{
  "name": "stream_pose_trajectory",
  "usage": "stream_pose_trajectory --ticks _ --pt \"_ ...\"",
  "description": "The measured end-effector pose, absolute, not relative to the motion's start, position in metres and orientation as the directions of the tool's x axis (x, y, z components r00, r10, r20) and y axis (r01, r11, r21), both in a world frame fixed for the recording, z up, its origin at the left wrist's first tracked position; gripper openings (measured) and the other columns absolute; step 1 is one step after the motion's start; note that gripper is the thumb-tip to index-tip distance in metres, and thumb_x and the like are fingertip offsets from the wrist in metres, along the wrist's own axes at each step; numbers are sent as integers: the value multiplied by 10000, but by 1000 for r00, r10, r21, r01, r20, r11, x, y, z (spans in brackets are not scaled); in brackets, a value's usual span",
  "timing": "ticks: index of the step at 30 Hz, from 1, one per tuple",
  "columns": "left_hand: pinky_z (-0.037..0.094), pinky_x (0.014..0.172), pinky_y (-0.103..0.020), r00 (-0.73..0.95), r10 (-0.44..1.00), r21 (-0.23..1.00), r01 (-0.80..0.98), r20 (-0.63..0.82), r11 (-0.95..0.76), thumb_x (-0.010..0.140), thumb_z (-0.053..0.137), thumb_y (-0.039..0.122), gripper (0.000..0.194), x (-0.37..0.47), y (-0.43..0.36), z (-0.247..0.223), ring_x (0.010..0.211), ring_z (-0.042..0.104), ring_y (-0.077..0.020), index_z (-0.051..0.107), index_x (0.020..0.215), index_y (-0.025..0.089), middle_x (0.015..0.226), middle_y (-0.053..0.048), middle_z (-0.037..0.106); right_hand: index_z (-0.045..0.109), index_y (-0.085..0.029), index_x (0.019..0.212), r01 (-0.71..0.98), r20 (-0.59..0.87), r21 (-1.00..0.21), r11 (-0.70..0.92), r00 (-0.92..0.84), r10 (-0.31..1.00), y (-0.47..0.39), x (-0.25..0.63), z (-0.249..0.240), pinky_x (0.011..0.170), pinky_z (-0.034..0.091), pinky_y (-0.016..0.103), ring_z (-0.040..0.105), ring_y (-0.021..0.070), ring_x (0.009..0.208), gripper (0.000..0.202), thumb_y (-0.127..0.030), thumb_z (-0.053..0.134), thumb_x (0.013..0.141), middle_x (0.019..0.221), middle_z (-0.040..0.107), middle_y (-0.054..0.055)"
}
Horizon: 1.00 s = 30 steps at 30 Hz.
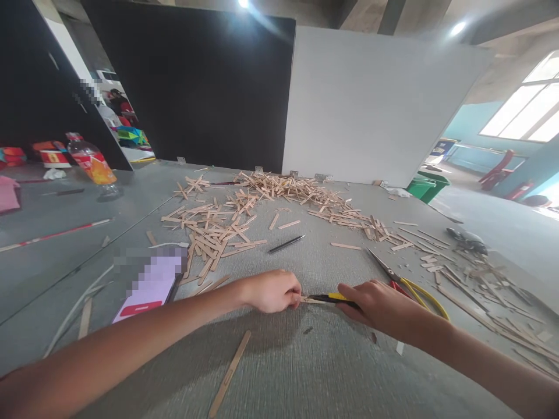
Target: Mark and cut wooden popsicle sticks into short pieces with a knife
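My left hand (275, 291) is closed in a pinch on the end of a thin wooden craft stick (304, 299), most of which the fingers hide. From the right, my right hand (371, 299) grips a yellow-and-black hand tool (335, 296) whose narrow dark tip meets the stick just beside my left fingertips. Whether it is a knife or pliers I cannot tell. Below my left hand lies a single craft stick (230, 373) with a mark along its middle. A black pen (286, 244) rests beyond both hands. Scissors (395, 278) with red and yellow handles lie beyond my right wrist.
Loose craft sticks (213, 233) form a wide arc across the grey table (349, 372). Cut scraps (484, 285) lie at right. A phone (151, 285) with a cable is left of my arm, a drink bottle (94, 163) farther back. Black and white panels (358, 105) stand behind.
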<state>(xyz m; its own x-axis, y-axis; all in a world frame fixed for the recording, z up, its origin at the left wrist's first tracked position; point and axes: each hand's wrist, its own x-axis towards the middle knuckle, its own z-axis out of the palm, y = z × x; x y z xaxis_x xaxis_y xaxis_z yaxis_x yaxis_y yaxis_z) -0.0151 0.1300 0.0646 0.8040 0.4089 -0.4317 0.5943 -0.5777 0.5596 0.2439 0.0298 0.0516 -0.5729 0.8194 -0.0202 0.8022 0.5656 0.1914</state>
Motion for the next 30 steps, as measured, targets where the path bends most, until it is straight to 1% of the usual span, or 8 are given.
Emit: stream_pose_trajectory --ticks 6,9,12,15,18,21,25,30 --pt "595 784 -361 814 406 553 581 -416 -597 1021 621 391 255 -15 129 67 838 689 -172 685 1040 145 972 -33 706 608 -184 921 663 52 553 505 -632 773 7 216 63 496 74 381 609 180 450 117 -94 670 881 633 626 -17" --pt "591 801 -369 821 409 551 571 -399 -609 1022 619 388 252 -15 128 67 842 690 -173 687 1013 145 952 -29 706 610 -169 864 608 26 620 495 -647 762 2 201 75 476 80 378 594 165 451 203 13 628 777 632 614 -6" --pt "590 792 -364 820 422 549 573 -387 -609 1022 619 389 253 -15 126 66 837 687 -171 686 1009 145 949 -29 704 590 -173 875 597 10 601 532 -671 741 10 209 72 475 97 379 612 158 480 170 -10 614 830 681 643 -5" --pt "589 766 -349 814 439 543 581 -380 -607 1021 619 391 253 -14 125 66 809 681 -163 683 1012 146 939 -26 699 549 -195 945 664 54 474 578 -677 734 26 234 57 486 133 363 625 166 474 69 -210 577 1007 642 636 -40" --pt "582 742 -336 809 454 536 588 -374 -606 1022 617 398 261 -12 123 67 772 669 -153 678 996 145 908 -17 690 539 -201 964 700 36 368 612 -669 743 32 245 50 487 174 343 645 173 481 144 -314 551 1051 645 666 -43" --pt "566 709 -316 807 459 543 590 -372 -597 1025 608 405 278 -12 122 68 731 648 -143 670 943 147 853 -3 671 572 -197 947 674 3 463 576 -651 759 23 228 63 470 157 351 658 193 493 58 -145 590 967 645 666 -17" --pt "550 695 -307 810 463 554 585 -360 -593 1036 587 398 304 -14 121 69 687 627 -135 656 872 152 771 18 641 605 -174 875 577 -59 584 571 -671 739 15 210 81 431 148 361 613 163 461 244 52 572 792 640 652 11" --pt "548 692 -303 823 457 551 566 -337 -614 1031 602 372 286 -14 121 68 666 618 -129 651 857 151 750 27 630 568 -188 986 678 10 378 631 -685 729 35 240 60 475 214 327 636 155 492 63 -233 572 1030 661 679 -31"
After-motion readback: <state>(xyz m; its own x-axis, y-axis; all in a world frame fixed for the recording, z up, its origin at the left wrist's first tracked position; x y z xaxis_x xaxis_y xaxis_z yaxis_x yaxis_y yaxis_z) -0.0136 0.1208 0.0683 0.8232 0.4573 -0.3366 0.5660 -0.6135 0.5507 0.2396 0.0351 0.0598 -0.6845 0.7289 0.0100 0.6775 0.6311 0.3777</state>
